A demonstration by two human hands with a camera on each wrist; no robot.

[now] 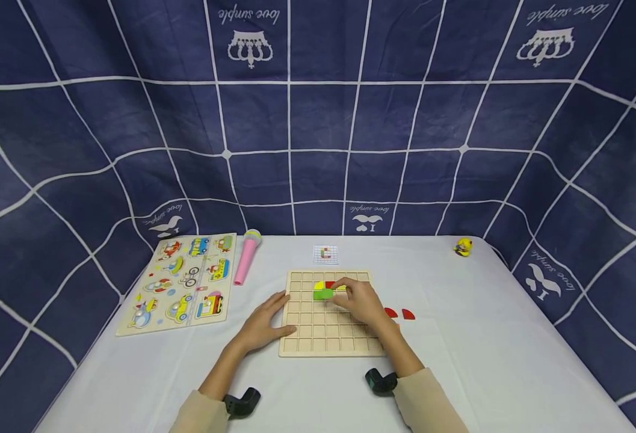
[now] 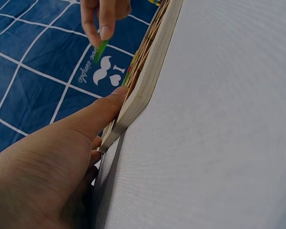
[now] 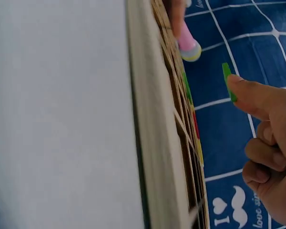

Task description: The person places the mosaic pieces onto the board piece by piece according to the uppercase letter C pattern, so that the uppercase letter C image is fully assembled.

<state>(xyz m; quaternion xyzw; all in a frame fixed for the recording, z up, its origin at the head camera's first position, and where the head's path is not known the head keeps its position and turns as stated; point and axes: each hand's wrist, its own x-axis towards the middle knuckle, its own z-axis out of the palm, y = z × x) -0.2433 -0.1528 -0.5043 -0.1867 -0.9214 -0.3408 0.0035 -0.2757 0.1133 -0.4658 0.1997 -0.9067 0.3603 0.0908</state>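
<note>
Pinching a green tile [image 3: 227,71] by its edge, thumb against finger, our right hand [image 1: 362,300] has it just above the wooden grid board [image 1: 312,344], probably so the flat of it stays lined up with the cells. Right under the grip we've got a yellow tile [image 1: 319,285] and a red tile [image 1: 330,284] already seated. Our left hand [image 1: 260,323] isn't clenched, just spread along the board's near-left edge, likely so it won't slide. Right of the grip sit loose red quarter-rounds [image 1: 408,314], handy for grabbing. Beyond it's a pattern card [image 1: 325,254], easy to peek at, with a pink microphone [image 1: 247,258] farther left.
</note>
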